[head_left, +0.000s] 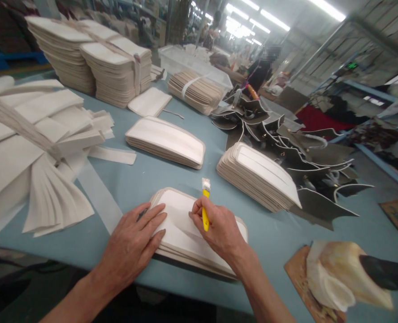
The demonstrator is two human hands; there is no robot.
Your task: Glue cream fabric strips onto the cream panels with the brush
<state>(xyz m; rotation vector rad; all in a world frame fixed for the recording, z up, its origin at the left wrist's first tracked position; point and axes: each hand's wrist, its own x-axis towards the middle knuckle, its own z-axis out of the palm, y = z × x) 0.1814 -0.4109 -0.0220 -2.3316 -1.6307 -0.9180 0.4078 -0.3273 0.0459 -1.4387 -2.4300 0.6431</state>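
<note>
A low stack of cream panels with rounded corners (177, 204) lies near the table's front edge. My left hand (135, 237) rests on the stack's left end, fingers stretched out and somewhat apart. Pinched in my right hand (215, 224) is a yellow-handled brush (205, 212), its whitish bristles pointing up and away, above the stack. The right hand's fingertips are over the top panel; whether they touch it I cannot tell. Behind lie another panel stack (167, 139) and, to the right, a taller one (262, 175).
Tied cream strips (34, 134) cover the table's left side. Tall tied stacks (114, 67) and a clear plastic bin (199, 60) stand at the back. Dark pieces with pale edges (286, 148) spread at the right. A stained container (340, 269) sits on a board, front right.
</note>
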